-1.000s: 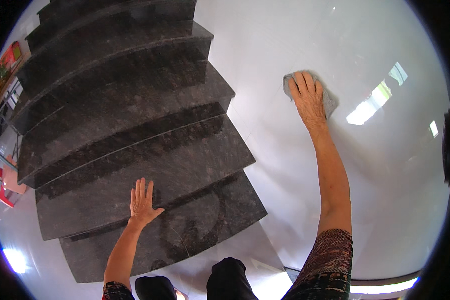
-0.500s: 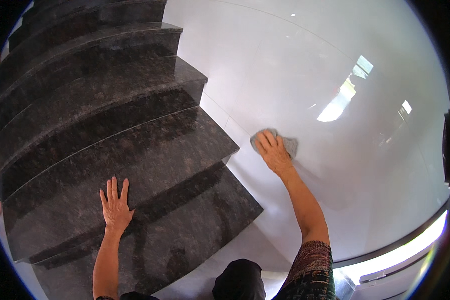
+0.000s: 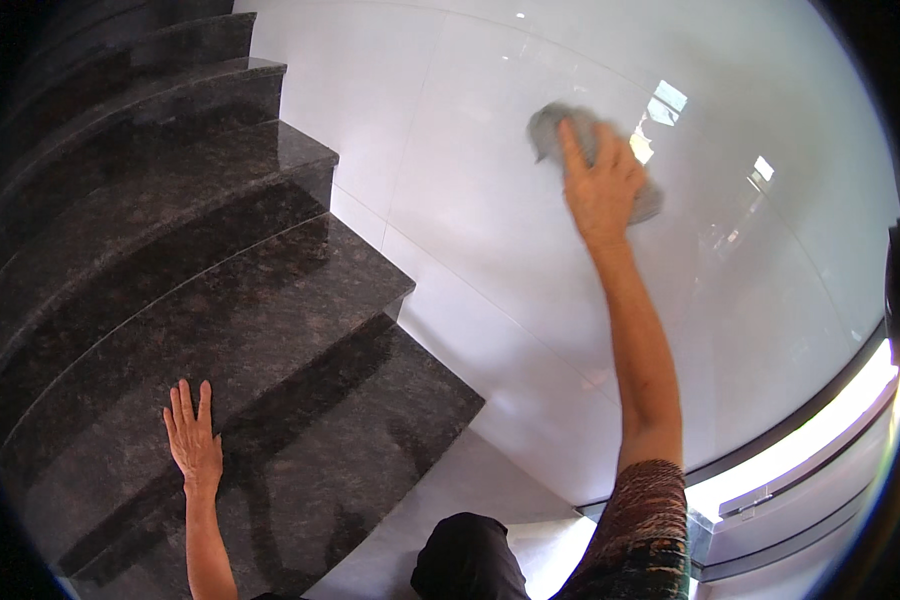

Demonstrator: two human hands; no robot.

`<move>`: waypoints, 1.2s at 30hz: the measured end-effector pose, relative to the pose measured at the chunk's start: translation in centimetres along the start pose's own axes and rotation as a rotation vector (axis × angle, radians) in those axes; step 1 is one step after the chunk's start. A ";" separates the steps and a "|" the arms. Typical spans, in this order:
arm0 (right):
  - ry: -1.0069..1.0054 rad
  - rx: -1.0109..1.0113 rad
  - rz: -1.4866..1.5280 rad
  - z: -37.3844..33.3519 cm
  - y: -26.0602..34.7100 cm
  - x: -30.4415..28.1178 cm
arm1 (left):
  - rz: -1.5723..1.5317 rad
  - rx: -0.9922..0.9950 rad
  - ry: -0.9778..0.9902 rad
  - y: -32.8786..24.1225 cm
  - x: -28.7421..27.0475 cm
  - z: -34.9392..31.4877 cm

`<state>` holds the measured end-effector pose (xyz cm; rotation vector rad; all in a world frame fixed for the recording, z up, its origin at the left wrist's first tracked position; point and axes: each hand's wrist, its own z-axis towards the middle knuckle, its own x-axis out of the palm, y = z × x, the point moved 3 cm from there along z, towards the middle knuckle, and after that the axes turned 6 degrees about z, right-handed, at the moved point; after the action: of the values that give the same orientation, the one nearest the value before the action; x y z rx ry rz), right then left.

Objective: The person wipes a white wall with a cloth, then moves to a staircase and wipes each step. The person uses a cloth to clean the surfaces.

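My right hand (image 3: 604, 192) presses a grey cloth (image 3: 558, 128) against the glossy white wall (image 3: 470, 170). The cloth sticks out on both sides of my fingers and is a little blurred. My right arm is stretched forward and up along the wall. On a dark speckled stone stair step (image 3: 270, 310) rests my left hand (image 3: 194, 440), palm down near the front edge. Its fingers lie stretched out, and it holds nothing.
More dark steps (image 3: 200, 150) curve up toward the far left. Window reflections (image 3: 667, 103) shine on the wall. My dark-clad knee (image 3: 468, 558) shows at the bottom, above a light grey floor (image 3: 420, 500). A bright opening with a dark frame (image 3: 790, 450) lies at lower right.
My right hand has moved the cloth up the wall and farther from the steps. My left hand stays flat on the same step. The view has shifted to the right.
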<state>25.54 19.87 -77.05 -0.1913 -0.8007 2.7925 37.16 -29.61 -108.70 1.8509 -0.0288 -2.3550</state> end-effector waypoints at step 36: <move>0.111 -0.014 0.080 -12.8 11.0 2.0 | -0.025 0.006 -0.095 0.1 0.2 -0.1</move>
<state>23.95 17.75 -93.86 -0.3854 -0.8028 2.8215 37.24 -29.69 -108.94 1.7512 -0.0232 -2.4608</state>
